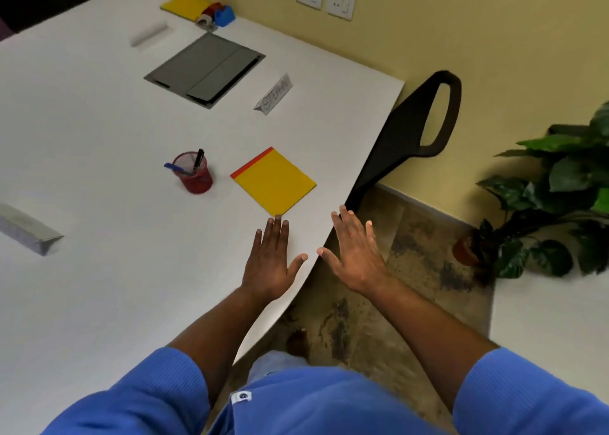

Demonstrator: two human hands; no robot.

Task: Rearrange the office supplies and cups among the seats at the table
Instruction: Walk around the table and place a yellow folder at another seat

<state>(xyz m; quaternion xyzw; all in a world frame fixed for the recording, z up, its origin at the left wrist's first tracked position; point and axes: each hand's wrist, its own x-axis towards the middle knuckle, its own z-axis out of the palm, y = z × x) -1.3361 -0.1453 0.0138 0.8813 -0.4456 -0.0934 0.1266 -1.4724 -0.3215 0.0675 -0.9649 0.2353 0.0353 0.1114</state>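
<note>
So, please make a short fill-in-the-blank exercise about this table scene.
1. The pen cup is coloured ____.
2. The near notepad has an orange strip along its ____ edge.
3. Both hands, left and right, are open and hold ____.
4. The blue tape dispenser stands beside the far ____.

Missing words: red; top; nothing; notepad

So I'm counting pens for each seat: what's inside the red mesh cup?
The red mesh cup holds a black pen and a blue pen. Anything lower inside is hidden by its wall.
</note>
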